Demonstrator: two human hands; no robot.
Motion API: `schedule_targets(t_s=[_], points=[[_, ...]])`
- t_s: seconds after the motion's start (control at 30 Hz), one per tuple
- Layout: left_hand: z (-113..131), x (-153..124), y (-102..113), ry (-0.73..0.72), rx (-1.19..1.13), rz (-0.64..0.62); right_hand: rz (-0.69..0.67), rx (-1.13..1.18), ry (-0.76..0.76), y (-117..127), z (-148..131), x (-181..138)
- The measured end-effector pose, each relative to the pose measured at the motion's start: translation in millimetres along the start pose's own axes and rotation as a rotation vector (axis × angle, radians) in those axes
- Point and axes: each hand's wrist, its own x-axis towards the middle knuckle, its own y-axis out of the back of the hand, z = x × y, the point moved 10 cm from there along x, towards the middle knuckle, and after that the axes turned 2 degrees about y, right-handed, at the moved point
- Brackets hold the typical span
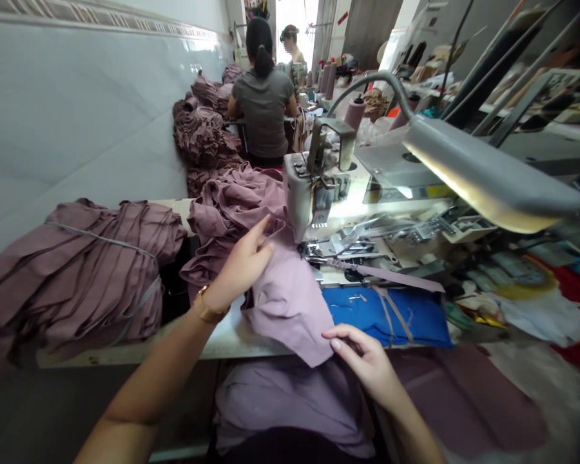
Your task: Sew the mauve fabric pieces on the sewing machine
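Observation:
A mauve fabric piece lies over the table edge in front of a sewing machine. My left hand, with a gold watch at the wrist, grips its upper part just left of the needle area; the fingertips are partly hidden by cloth. Lower down, my right hand pinches the fabric's near right corner between thumb and fingers. A narrow mauve strip runs rightward from the machine's presser area. More mauve cloth rests on my lap.
A tied bundle of mauve pieces sits at left, with a loose heap behind my left hand. A blue pad lies below the machine. The lamp overhangs the right side. Ahead, a person sits facing away.

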Motion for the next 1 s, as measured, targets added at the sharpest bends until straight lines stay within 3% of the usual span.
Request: schedule_targets(t_s=[0.17,0.37,0.7,0.9,1.0], points=[[16,34,9,-0.090,0.126,-0.016,-0.044,0.048,0.011,-13,-9,19],[17,71,15,-0.165,0.157,-0.081,0.006,0.043,0.087,-20,-27,45],[37,120,29,-0.277,0.087,-0.176,0.083,-0.480,0.364,-19,-65,60],[54,146,52,-0.328,0.142,-0.094,-0.051,-0.644,0.199,-23,-69,80],[56,141,73,-0.312,0.107,0.001,-0.079,-0.699,0.153,-24,-73,87]])
